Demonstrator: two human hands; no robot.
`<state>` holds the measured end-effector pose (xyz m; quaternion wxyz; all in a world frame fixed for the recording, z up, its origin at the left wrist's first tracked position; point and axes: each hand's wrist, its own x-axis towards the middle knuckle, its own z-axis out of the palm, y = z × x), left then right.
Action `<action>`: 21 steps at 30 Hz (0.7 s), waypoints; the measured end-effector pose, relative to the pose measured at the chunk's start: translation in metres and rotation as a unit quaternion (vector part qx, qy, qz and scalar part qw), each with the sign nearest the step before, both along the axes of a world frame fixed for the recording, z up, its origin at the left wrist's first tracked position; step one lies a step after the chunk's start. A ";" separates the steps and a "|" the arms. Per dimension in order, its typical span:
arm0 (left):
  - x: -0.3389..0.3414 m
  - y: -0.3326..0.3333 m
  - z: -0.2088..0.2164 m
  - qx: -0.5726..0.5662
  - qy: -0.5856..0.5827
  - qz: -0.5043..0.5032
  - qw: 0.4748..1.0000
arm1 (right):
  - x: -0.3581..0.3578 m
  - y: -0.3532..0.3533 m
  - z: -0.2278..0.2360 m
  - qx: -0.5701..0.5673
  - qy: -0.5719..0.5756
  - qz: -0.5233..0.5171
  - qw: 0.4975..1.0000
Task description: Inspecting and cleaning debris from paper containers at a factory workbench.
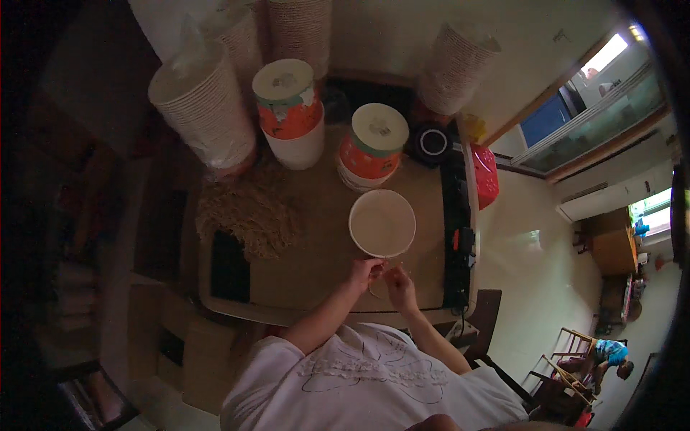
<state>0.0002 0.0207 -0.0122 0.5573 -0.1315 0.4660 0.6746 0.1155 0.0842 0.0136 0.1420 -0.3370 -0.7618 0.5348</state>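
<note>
A white paper bucket (382, 224) stands in front of me on the table, its open mouth facing up. Both my hands are at its near rim. With fingertips pinched together, my left hand (367, 272) is right by that rim. Just to its right, my right hand (399, 286) is also closed in a pinch. A thin pale cord (375, 291) seems to loop below and between the two hands; its ends are hidden by my fingers. To the left lies a tangled heap of brown cords (251, 208).
Behind the bucket stand two orange-and-white bucket stacks, one (370, 158) near it and one (289, 122) farther left. Tall stacks of white buckets (205, 100) line the back, another (456, 68) at the right. A round black device (433, 142) and a red plastic stool (485, 176) are at right. A person (611, 353) sits far off.
</note>
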 end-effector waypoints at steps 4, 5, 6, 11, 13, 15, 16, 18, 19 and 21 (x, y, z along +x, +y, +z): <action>-0.007 -0.008 -0.031 0.042 -0.026 -0.054 0.997 | 0.000 -0.011 0.004 -0.043 -0.009 0.014 0.999; -0.007 -0.007 -0.028 0.042 -0.027 -0.056 0.997 | 0.001 -0.009 0.003 -0.043 -0.009 0.012 0.999; -0.007 -0.008 -0.018 0.012 0.010 -0.055 0.998 | 0.001 -0.006 0.003 -0.065 -0.004 0.022 0.998; -0.005 -0.015 -0.003 -0.056 0.184 -0.113 0.975 | -0.009 0.005 -0.008 0.090 0.051 0.059 0.993; -0.003 -0.015 -0.002 -0.073 0.285 -0.133 0.946 | -0.019 0.003 -0.002 -0.197 0.119 -0.074 0.970; 0.000 -0.015 -0.015 -0.062 0.288 -0.114 0.949 | -0.017 0.007 -0.007 -0.171 0.093 -0.063 0.979; 0.002 -0.016 -0.024 -0.051 0.291 -0.095 0.950 | -0.016 0.008 -0.011 -0.146 0.068 -0.053 0.986; 0.003 -0.017 -0.032 -0.056 0.333 -0.099 0.936 | -0.020 0.005 -0.002 -0.172 0.040 -0.072 0.982; 0.004 -0.018 -0.036 -0.060 0.374 -0.103 0.920 | -0.022 0.003 0.001 -0.197 0.011 -0.092 0.976; 0.004 -0.016 -0.036 -0.059 0.389 -0.106 0.913 | -0.022 0.003 -0.010 -0.181 0.013 -0.096 0.979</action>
